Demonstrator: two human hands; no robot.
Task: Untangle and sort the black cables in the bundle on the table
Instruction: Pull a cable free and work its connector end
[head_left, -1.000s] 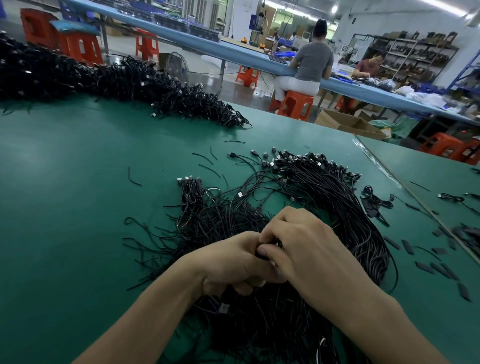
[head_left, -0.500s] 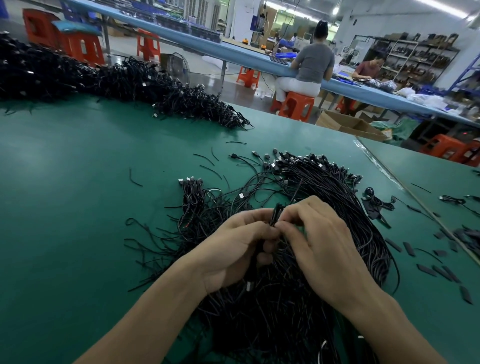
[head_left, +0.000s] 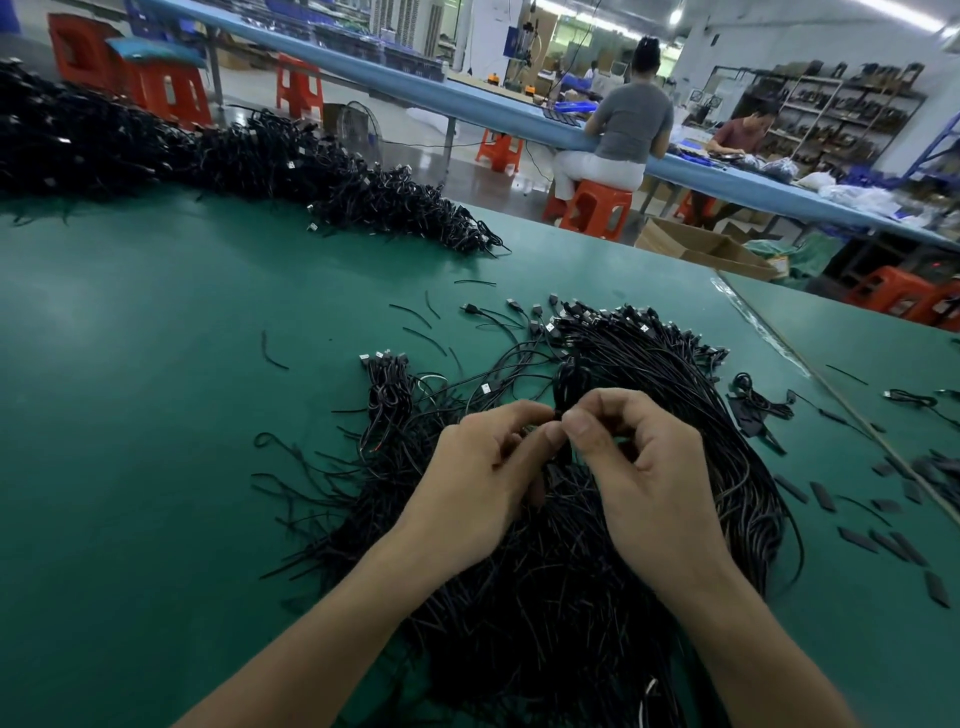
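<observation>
Person (head_left: 631, 124): grey top, seated on orange stool (head_left: 597, 208) at long blue tabletop (head_left: 480, 106).
Box (head_left: 696, 247): open cardboard, right of stool.

Two bare hands: a left hand (head_left: 467, 483) and a right hand (head_left: 649, 483). Two heaps of black cables: a near bundle (head_left: 675, 374) and a far pile (head_left: 260, 156). Two seated people behind: a worker in grey (head_left: 631, 124) and a worker in red (head_left: 737, 137). One cardboard box (head_left: 696, 244).

Near end of bundle (head_left: 675, 384) cut off by bottom edge. Pinched cable (head_left: 565, 387) over bundle partly hidden by left hand (head_left: 478, 483), right hand (head_left: 649, 483). Black strips (head_left: 823, 496) right of bundle blurred, kind unclear.
</observation>
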